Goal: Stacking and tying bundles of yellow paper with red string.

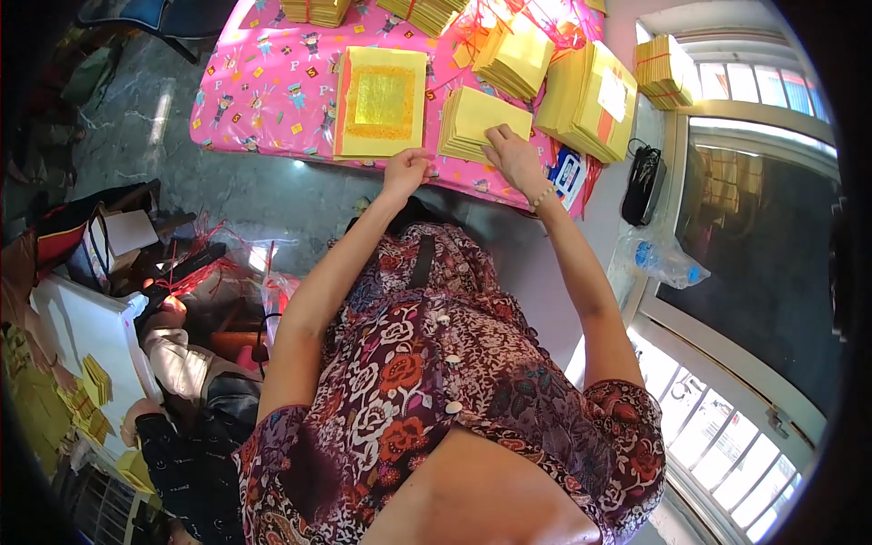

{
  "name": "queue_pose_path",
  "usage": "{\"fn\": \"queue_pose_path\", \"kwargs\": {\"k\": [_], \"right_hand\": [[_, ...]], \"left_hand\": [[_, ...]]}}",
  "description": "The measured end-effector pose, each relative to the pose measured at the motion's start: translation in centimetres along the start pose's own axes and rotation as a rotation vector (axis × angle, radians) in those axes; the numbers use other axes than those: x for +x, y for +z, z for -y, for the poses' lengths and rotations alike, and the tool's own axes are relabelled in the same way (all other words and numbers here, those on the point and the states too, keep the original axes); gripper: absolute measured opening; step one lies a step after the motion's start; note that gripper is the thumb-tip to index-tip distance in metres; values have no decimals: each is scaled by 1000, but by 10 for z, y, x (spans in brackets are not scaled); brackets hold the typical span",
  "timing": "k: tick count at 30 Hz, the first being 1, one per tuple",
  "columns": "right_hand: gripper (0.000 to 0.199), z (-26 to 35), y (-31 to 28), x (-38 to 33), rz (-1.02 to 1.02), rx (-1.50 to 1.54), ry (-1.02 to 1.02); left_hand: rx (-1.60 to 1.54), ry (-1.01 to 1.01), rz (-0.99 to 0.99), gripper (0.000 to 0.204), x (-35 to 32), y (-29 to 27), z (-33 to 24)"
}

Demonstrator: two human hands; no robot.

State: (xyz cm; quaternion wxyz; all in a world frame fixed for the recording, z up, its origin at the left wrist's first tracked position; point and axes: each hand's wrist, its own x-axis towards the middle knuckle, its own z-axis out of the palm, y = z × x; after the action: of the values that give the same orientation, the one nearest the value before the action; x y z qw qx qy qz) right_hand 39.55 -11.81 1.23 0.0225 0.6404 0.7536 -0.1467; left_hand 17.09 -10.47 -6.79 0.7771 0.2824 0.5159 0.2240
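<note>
My left hand [405, 170] rests at the near edge of a yellow sheet with a gold foil square [381, 102], its fingers curled on the sheet's lower right corner. My right hand [514, 156] lies flat on a fanned stack of plain yellow paper sheets [474, 121], fingers spread on its near right corner. Both lie on a table with a pink patterned cloth [272, 91].
More yellow paper stacks [516, 56] and a thick bundle with a red band [590, 100] sit further back. A black bag [643, 184] and a plastic bag with a bottle [661, 259] lie right, by the window. Boxes, bags and another person's hand [168, 309] crowd the floor left.
</note>
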Motion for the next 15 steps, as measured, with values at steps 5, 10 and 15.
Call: {"fn": "queue_pose_path", "kwargs": {"k": [5, 10, 15], "right_hand": [[21, 1, -1, -1, 1, 12, 4], [21, 4, -2, 1, 19, 20, 22], [23, 3, 0, 0, 19, 23, 26]], "left_hand": [[-89, -48, 73, 26, 0, 10, -4], [-188, -130, 122, 30, 5, 19, -13], [-119, -179, 135, 33, 6, 20, -29]]}}
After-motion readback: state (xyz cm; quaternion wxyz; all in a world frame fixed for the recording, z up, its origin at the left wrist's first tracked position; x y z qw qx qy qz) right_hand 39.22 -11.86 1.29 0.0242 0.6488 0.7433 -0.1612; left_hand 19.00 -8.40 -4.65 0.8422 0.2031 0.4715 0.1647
